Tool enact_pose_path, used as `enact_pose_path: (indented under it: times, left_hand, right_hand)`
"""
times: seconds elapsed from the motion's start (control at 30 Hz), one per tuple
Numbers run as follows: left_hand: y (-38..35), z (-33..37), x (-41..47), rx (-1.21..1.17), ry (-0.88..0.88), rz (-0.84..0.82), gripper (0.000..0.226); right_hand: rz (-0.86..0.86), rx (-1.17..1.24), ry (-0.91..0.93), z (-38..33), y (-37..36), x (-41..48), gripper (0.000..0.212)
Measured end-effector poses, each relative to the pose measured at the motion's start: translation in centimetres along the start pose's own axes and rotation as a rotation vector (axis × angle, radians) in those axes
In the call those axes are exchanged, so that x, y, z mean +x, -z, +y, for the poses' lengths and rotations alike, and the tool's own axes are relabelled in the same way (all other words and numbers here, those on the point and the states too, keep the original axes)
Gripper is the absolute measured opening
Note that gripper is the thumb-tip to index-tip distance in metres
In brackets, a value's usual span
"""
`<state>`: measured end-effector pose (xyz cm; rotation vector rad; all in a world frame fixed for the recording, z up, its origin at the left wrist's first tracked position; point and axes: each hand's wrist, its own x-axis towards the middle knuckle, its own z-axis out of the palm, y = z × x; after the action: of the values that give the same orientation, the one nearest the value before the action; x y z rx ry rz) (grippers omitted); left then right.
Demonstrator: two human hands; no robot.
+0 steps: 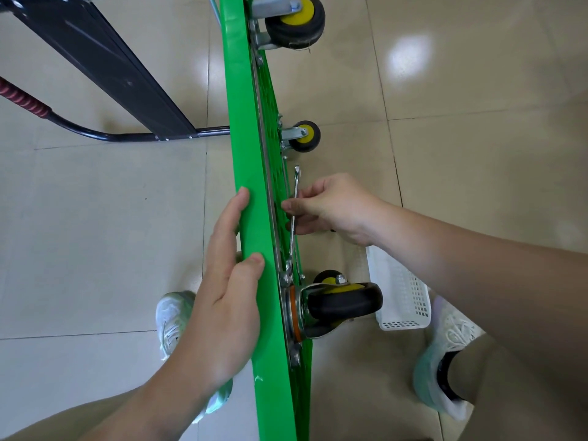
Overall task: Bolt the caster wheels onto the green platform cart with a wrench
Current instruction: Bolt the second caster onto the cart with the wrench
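Right hand (331, 211) pinches slim steel wrench (294, 214); left hand (229, 281) flat, bracing upended green plastic platform cart (251, 218).
Risk: light pinch, wrench slips off bolt (288, 275).

Left hand (226, 297) lies flat, fingers straight; right hand (334, 208) pinches the wrench (297, 183).

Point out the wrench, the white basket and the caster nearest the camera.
wrench (297, 186), head view, upper shaft
white basket (407, 297), head view, perforated side wall
nearest caster (346, 302), head view, black tyre
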<state>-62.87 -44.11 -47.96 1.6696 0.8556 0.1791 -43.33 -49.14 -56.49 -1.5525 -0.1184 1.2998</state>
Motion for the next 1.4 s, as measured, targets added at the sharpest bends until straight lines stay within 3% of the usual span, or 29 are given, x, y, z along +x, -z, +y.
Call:
enact_pose_path:
  times: [0.1,0.3,0.4,0.57,0.7,1.07,1.23,1.4]
  left_hand:
    - [0.0,0.1,0.1,-0.006,0.006,0.000,0.066]
    - [0.0,-0.2,0.2,-0.023,0.008,-0.009,0.067]
    - [-0.1,-0.3,0.3,-0.020,-0.010,0.002,0.067]
    - [0.0,-0.5,0.4,-0.027,-0.006,0.006,0.067]
    - [0.0,-0.6,0.3,-0.021,-0.020,0.007,0.064]
    - [-0.2,-0.8,0.2,-0.038,-0.063,0.022,0.064]
    - [-0.2,-0.8,0.2,-0.048,-0.056,0.025,0.064]
    - [-0.2,-0.8,0.3,-0.034,-0.042,0.023,0.064]
  right_hand:
    - [-0.032,0.048,-0.116,1.2,0.3,1.0,0.042]
    - [-0.003,0.101,-0.334,3.5,0.3,1.8,0.020]
    - [0.043,0.075,-0.206,2.4,0.6,1.5,0.026]
    - [0.059,-0.020,0.270,-2.9,0.9,-2.3,0.012]
    - [-0.019,-0.135,0.420,-3.4,-0.1,-6.0,0.014]
    - [-0.056,-0.178,0.534,-0.8,-1.2,-8.7,0.024]
    - [-0.055,-0.178,0.508,-0.8,-1.1,-7.8,0.022]
    - [-0.024,-0.132,0.361,-1.3,-0.6,-5.3,0.016]
